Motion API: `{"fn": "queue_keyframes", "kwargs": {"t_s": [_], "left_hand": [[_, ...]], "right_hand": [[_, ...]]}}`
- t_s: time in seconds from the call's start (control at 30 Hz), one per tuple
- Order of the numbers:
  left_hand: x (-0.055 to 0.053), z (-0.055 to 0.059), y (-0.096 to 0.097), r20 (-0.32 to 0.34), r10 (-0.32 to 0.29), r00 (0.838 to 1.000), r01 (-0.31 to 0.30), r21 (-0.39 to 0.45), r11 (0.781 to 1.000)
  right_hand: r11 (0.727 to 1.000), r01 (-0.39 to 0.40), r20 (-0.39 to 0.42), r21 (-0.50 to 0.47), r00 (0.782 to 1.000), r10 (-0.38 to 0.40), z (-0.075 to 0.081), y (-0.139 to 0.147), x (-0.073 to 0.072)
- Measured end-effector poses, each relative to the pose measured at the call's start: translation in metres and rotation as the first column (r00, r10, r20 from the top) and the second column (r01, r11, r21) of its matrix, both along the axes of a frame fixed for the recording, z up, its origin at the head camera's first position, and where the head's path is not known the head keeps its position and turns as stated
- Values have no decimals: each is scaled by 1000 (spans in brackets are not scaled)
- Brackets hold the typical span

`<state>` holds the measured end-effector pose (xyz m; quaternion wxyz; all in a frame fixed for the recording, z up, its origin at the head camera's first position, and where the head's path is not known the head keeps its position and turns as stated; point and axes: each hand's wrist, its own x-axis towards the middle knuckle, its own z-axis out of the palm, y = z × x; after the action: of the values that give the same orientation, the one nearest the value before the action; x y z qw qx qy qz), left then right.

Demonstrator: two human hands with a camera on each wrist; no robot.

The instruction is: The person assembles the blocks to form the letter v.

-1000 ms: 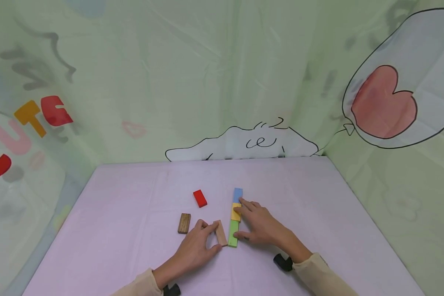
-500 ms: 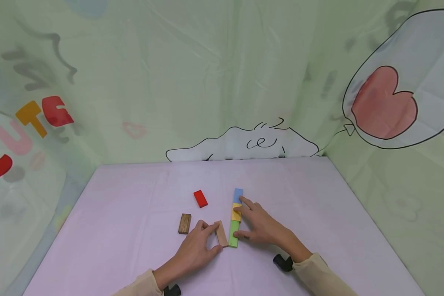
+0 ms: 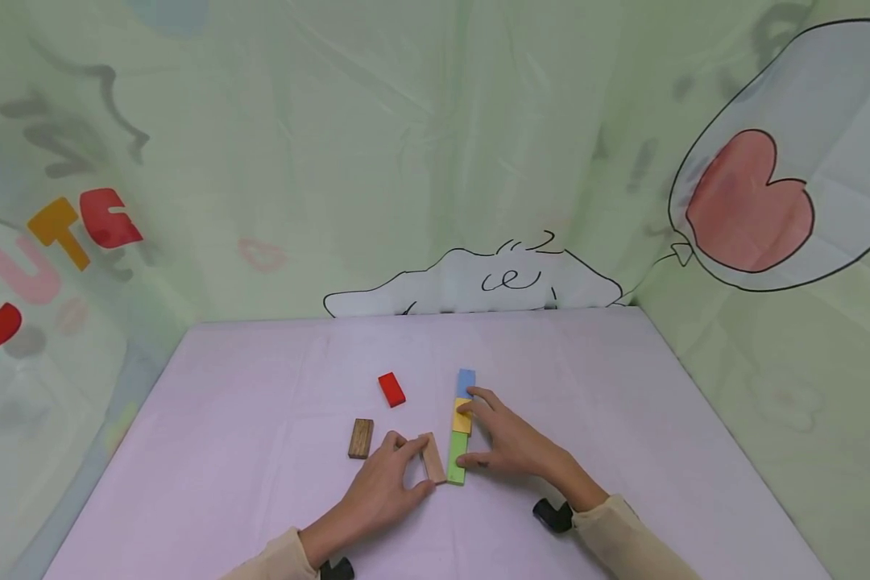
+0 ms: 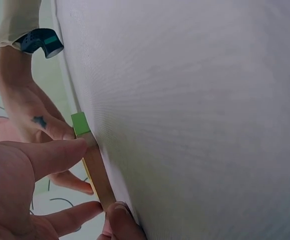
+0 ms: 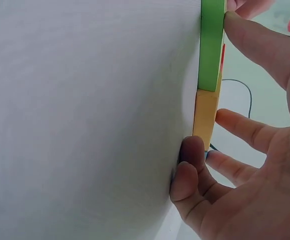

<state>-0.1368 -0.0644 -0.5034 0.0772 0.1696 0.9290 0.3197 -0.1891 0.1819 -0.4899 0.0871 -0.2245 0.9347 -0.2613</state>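
Note:
My left hand (image 3: 380,483) holds a plain light-wood block (image 3: 433,461) lengthwise, thumb at its near end and a fingertip at its far end. That block slants, its near end right at the green block (image 3: 456,453). Green, yellow (image 3: 461,424) and blue (image 3: 466,379) blocks lie end to end in a row running away from me. Along this row rests my right hand (image 3: 515,443), thumb on the green block, spread fingers at the yellow and blue ones. In the right wrist view, its lower fingers bend near the cloth beside the yellow block (image 5: 204,117).
A dark brown wood block (image 3: 361,438) lies left of the hands, and a red block (image 3: 391,390) is farther back. Pale cloth covers the table (image 3: 261,387). Printed curtains (image 3: 377,161) rise behind it and along both sides.

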Motion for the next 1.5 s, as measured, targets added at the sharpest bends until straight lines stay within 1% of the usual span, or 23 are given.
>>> {"fn": "queue_keyframes", "kwargs": {"t_s": [0.13, 0.27, 0.4, 0.5, 0.73, 0.8, 0.9, 0.97, 1.03, 1.17, 1.3, 1.37, 1.5], "left_hand": [[0, 0, 0, 2, 3, 1000, -3, 3, 1000], [0, 0, 0, 31, 9, 999, -9, 8, 1000], [-2, -1, -1, 51, 11, 999, -12, 14, 1000], [-5, -1, -2, 55, 18, 998, -20, 37, 999], [-12, 5, -7, 75, 65, 995, -72, 104, 992], [-14, 8, -9, 65, 72, 995, -80, 118, 990], [-21, 12, -12, 28, 93, 995, -96, 121, 988], [-28, 16, -15, 0, 112, 994, -111, 123, 986], [-35, 19, -19, -10, 133, 991, -131, 120, 984], [-50, 24, -27, 5, 160, 987, -159, 124, 979], [-62, 27, -33, 27, 191, 981, -193, 130, 973], [-67, 27, -34, 33, 202, 979, -205, 138, 969], [-79, 23, -38, 64, 237, 969, -243, 116, 963]], "right_hand": [[1000, 12, 16, 2, 1000, -12, 0, 0, 0], [1000, 14, 20, -3, 1000, -14, -1, 1, 0], [1000, 11, 24, -11, 1000, -10, -2, 1, 0], [1000, 9, 28, -11, 1000, -9, -2, 2, -1], [1000, 11, 51, -17, 999, -10, -3, 3, -1], [1000, 10, 62, -25, 998, -8, -4, 3, -1], [999, 7, 78, -31, 997, -4, -4, 3, -1], [999, 5, 81, -36, 997, -2, -4, 3, -1], [999, 4, 82, -40, 997, -1, -4, 3, -2], [999, -4, 86, -44, 996, 8, -5, 1, -2], [999, -17, 97, -47, 995, 22, -5, 1, -2], [999, -14, 101, -51, 995, 20, -5, 2, -2], [998, -9, 106, -69, 994, 16, -5, 3, -2]]}}
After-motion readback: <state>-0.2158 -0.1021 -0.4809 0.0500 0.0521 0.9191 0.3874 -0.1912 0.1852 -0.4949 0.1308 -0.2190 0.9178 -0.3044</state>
